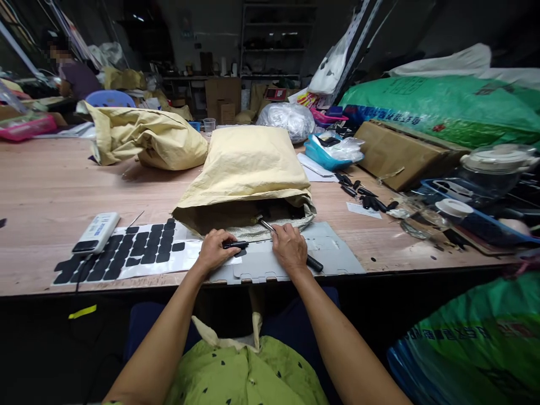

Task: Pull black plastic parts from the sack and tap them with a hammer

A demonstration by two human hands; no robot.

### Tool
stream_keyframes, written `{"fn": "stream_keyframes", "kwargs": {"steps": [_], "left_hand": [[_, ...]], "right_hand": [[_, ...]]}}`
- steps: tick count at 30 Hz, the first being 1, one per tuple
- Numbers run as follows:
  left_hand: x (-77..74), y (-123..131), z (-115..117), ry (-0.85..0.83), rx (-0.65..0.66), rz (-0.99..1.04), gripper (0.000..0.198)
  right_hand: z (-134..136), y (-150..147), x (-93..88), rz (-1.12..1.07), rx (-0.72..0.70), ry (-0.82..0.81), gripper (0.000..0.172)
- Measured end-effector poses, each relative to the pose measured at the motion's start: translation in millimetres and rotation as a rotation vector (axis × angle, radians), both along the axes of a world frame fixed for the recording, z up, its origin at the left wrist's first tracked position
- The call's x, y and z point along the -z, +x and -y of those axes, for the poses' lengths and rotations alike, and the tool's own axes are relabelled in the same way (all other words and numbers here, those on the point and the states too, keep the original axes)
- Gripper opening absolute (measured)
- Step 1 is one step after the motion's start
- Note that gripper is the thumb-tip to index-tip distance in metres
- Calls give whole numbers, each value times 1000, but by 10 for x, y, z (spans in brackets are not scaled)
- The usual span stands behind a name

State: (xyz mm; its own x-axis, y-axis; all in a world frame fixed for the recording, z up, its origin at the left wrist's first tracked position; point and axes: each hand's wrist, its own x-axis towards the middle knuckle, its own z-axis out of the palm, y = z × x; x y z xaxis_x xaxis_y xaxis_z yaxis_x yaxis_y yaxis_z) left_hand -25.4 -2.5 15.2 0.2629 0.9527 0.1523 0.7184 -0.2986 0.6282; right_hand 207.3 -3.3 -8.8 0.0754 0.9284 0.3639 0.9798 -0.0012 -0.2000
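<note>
My right hand (290, 247) is wrapped round a small hammer (314, 263). Its black handle points toward me at the right, and its metal shaft and head reach to the mouth of a yellow sack (253, 163). In my left hand (216, 250), the fingers pinch a slim black part (236, 244) low over a grey board (337, 253). The sack lies open toward me, with dark contents that I cannot make out. Left of my left hand is a sheet of black stickers (147, 247), some of them peeled off.
A white device (97, 233) with a cable rests by the sticker sheet. Another yellow sack (156, 138) lies behind. Loose black parts (367, 197), a blue basket (324, 154), a cardboard box (405, 152) and a clear jar (495, 169) crowd the right. A person (73, 70) sits far left.
</note>
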Motion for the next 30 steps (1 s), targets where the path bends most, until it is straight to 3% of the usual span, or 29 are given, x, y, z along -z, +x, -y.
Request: {"fn": "stream_keyframes", "kwargs": {"steps": [6, 12, 24, 30], "left_hand": [[-3, 2, -25, -43, -4, 0, 16], [0, 36, -56, -112, -63, 26, 19], [-31, 67, -31, -98, -85, -61, 20], [14, 60, -37, -61, -79, -55, 17]], "right_hand": [[180, -62, -73, -263, -73, 77, 24], [612, -299, -120, -601, -348, 42, 32], [756, -437, -149, -658, -356, -1, 38], [786, -466, -248, -674, -363, 7, 38]]}}
